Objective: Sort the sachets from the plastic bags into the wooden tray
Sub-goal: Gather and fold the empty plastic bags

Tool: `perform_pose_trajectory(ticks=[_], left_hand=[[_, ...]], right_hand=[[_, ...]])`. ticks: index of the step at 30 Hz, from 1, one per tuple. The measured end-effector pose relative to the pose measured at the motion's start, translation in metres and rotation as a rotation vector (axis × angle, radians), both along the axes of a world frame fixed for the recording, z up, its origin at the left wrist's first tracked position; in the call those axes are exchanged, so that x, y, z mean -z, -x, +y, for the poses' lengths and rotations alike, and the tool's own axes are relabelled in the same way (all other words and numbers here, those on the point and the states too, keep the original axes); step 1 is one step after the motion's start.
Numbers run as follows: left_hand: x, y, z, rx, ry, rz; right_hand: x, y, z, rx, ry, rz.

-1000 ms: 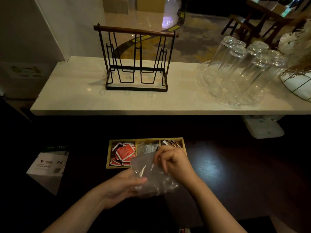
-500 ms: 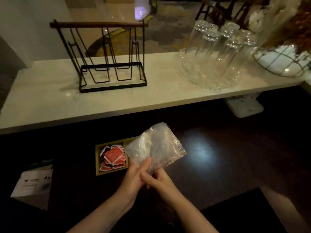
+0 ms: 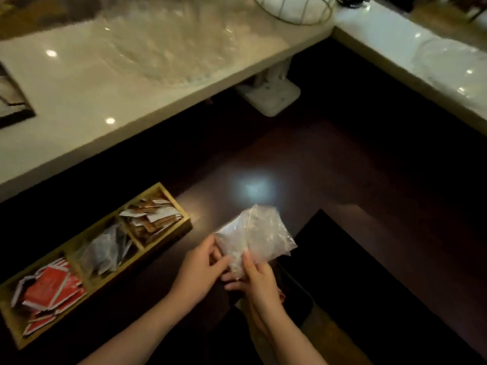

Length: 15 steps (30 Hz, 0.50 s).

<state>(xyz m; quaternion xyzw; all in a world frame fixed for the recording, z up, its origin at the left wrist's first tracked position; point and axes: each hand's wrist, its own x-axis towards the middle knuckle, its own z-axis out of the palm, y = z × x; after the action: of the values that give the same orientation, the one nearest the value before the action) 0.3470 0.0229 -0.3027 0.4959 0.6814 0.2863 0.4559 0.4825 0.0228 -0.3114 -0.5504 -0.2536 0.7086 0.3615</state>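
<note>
Over the dark table [image 3: 355,164], both hands hold a clear plastic bag [image 3: 259,233] just right of the wooden tray [image 3: 158,250].

Left hand [image 3: 199,270] has its fingers curled on the bag's lower left edge, and the right hand [image 3: 259,279] pinches the lower end from the other side, so the bag stands up and leans away to the right; whether anything is inside it cannot be told. Beside them, the tray lies slantwise with three compartments: red sachets [image 3: 50,288] fill the near left one, pale grey sachets [image 3: 105,250] the middle one, and brown and white sachets [image 3: 151,216] the far right one. Behind runs a pale stone counter [image 3: 79,101] with a blurred glass dish [image 3: 168,46] and a wire basket [image 3: 292,9] on it.
</note>
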Motion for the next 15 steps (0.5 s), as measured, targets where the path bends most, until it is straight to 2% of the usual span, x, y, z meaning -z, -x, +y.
perform_pose_trajectory(ticks=[4,7,9,12,15], left_hand=[[0.023,-0.034,0.025,0.193,-0.036,0.111],[0.05,-0.054,0.046,0.344,-0.202,0.376],[0.065,-0.067,0.061,0.401,-0.285,0.465],[0.086,-0.083,0.078,0.53,-0.352,0.602],[0.096,-0.092,0.082,0.656,-0.329,0.792]], right_hand=[[0.03,-0.034,0.006,0.15,0.004,0.005],[0.064,-0.063,0.009,0.352,0.064,-0.097],[0.089,-0.081,0.008,0.447,0.115,-0.131],[0.129,-0.102,0.001,0.522,0.219,-0.183],[0.167,-0.116,-0.004,0.573,0.399,-0.192]])
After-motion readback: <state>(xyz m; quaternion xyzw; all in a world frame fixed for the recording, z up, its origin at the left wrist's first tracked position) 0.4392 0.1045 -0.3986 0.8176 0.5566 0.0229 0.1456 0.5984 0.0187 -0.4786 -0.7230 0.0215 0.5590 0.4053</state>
